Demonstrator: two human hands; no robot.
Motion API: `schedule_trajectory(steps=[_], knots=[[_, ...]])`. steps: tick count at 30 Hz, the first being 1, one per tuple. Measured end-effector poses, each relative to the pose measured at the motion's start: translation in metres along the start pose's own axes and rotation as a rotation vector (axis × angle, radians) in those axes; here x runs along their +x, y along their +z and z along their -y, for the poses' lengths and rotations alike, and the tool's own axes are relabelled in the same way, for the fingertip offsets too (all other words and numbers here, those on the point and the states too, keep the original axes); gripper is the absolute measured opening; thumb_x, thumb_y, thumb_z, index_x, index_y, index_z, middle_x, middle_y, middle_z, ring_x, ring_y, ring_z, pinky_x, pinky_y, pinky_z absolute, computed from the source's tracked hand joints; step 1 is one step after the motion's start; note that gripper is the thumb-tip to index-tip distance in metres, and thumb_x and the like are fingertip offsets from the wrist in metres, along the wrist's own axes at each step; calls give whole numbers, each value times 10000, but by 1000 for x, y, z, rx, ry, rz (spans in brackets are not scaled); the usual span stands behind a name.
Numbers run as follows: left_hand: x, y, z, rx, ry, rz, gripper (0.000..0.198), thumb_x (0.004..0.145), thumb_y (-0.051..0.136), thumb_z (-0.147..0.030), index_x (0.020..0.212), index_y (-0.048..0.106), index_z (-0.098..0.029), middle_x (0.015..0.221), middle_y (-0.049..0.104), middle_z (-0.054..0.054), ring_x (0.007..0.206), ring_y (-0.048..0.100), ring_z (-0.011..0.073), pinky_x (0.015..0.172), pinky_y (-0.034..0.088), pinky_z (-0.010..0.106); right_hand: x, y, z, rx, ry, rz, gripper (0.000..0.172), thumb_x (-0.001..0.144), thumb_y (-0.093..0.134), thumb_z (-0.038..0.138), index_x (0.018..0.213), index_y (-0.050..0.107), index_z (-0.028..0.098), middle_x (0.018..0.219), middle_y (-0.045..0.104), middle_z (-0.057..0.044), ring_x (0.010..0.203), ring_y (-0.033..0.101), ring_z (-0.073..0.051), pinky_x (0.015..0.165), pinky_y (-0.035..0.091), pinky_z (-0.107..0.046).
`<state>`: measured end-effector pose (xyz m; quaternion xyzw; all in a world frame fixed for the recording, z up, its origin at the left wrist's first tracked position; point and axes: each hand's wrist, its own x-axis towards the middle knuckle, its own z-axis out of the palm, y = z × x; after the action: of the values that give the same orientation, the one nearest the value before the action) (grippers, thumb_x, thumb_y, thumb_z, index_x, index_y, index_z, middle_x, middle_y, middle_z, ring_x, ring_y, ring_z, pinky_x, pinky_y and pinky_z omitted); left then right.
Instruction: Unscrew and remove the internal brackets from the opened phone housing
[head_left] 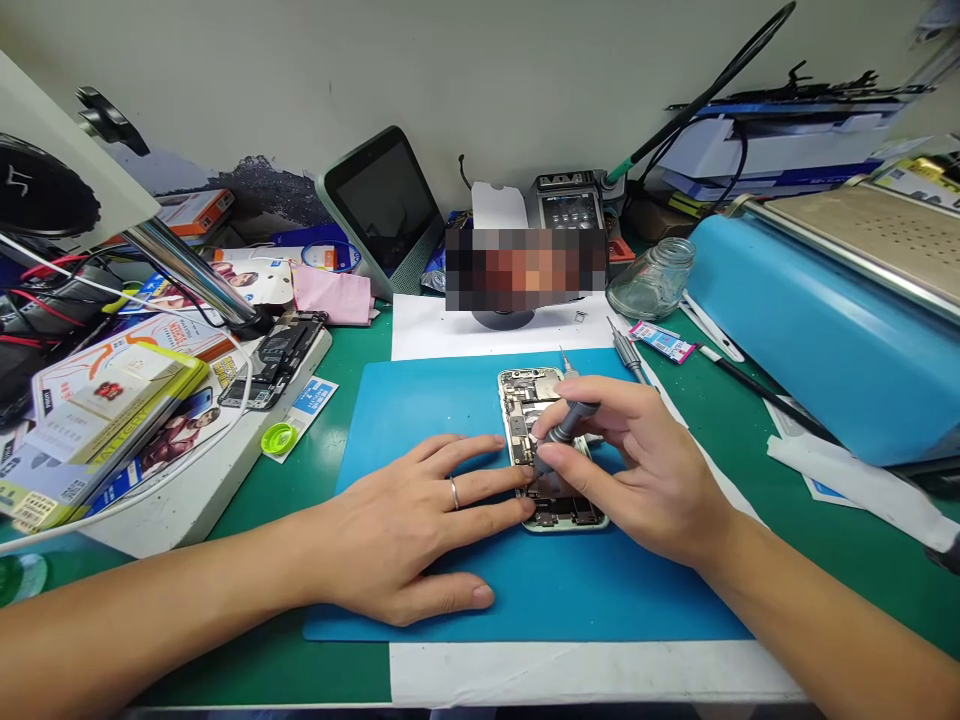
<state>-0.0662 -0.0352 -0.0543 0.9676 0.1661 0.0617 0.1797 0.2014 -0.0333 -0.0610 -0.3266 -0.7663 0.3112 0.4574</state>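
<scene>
Head view: a green, smooth-topped workbench [315,675] spans the scene, partly covered by white paper [450,335] and a rectangular bright-blue mat [427,400]. At the right sits a rounded appliance with a glossy blue side [810,340] and a beige perforated top; toward the back left, a grey-framed device with a dark tilted screen [386,200] leans against the wall.

The person's left hand [416,520] lies palm down on the mat, fingers spread and thumb held apart. Opposite it, the right hand [645,470] is curled, its thumb and fingers pinching a tool. Between the two, on the mat, lies an opened smartphone with a pale-green frame and exposed circuit boards [520,420]; the left fingertips rest on its near-left part. A clear glass jar [652,280] stands farther back.

The pinched tool is a dark-grey cylindrical screwdriver [570,425], tilted over the smartphone, its tip hard to make out. A bright-green round cap [279,438] lies left of the mat, and a slim silver ring [454,493] circles one left finger.
</scene>
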Motion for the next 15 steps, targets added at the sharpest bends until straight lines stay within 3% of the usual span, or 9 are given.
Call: schedule_trajectory(steps=[7, 15], knots=[[0, 0, 0, 18, -2, 15, 657, 1081, 504, -575, 1610, 422, -194, 1741, 344, 46, 1606, 253, 382, 1262, 303, 585, -1, 1, 0, 12, -8, -8, 498, 998, 680, 134, 1408, 502, 355, 1058, 676, 17, 908, 698, -106, 801, 628, -214], [2, -3, -1, 41, -6, 28, 641, 1122, 439, -533, 1635, 388, -152, 1717, 393, 58, 1627, 223, 334, 1286, 267, 523, 0, 1, 1, -5, -36, -6, 498, 1004, 674, 139, 1419, 498, 350, 1058, 677, 16, 933, 707, -104, 838, 617, -203]])
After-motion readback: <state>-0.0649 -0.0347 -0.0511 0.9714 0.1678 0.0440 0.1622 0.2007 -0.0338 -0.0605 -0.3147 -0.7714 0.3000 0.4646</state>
